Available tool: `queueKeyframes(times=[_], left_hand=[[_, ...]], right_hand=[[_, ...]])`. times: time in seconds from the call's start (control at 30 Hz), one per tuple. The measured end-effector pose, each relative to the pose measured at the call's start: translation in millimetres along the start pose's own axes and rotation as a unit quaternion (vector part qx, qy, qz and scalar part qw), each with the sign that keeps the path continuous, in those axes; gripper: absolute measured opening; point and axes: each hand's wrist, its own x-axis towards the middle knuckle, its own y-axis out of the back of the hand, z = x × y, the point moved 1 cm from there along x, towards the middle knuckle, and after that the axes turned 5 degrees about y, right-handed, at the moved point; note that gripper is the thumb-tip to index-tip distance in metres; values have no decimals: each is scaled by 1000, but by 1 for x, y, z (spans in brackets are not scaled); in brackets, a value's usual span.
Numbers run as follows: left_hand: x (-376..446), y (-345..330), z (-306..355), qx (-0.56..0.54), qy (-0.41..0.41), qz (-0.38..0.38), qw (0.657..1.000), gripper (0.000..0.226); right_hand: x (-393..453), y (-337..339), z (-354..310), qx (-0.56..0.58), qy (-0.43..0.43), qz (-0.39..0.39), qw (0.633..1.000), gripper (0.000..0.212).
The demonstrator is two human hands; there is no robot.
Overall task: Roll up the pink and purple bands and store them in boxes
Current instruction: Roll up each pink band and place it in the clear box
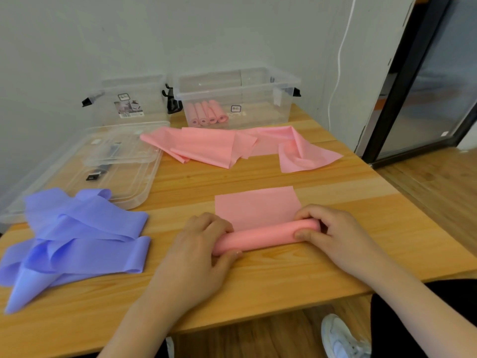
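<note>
Head view: four pink rolls (pixel 207 114) inside right box (pixel 281 83)

Pale wall (pixel 77 34), wood table (pixel 258 275) — plank floor (pixel 438 182).

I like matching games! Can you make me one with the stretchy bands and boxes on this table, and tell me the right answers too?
Things:
1. purple bands
2. pink roll
3. finished pink rolls
4. left box

Where or how:
A. inside the right box
B. held by the left hand and right hand
C. holds no rolls
D. loose heap at the table's left side

Pairs: 1-D, 2-B, 3-A, 4-C
</note>
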Motion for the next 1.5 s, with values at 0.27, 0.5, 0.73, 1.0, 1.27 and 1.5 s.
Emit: queueKeyframes(times=[0.27, 0.5, 0.73, 1.0, 1.27, 1.5], left_hand=[[5, -12, 15, -130, 89, 19, 987, 10], [10, 4, 8, -192, 117, -30, 974, 34], [7, 2, 4, -102, 108, 45, 988, 19], [10, -1, 4, -64, 105, 72, 990, 30], [11, -4, -1, -29, 70, 76, 994, 21], [12, -6, 0, -31, 78, 72, 994, 34]], right_hand=[[1, -17, -15, 206, -66, 81, 973, 28], [5, 0, -3, 114, -48, -41, 991, 32], [4, -9, -5, 5, -11, 48, 999, 21], [4, -8, -2, -17, -9, 11, 1000, 31], [6, -7, -3, -57, 10, 6, 998, 28], [7, -7, -4, -65, -47, 75, 994, 19]])
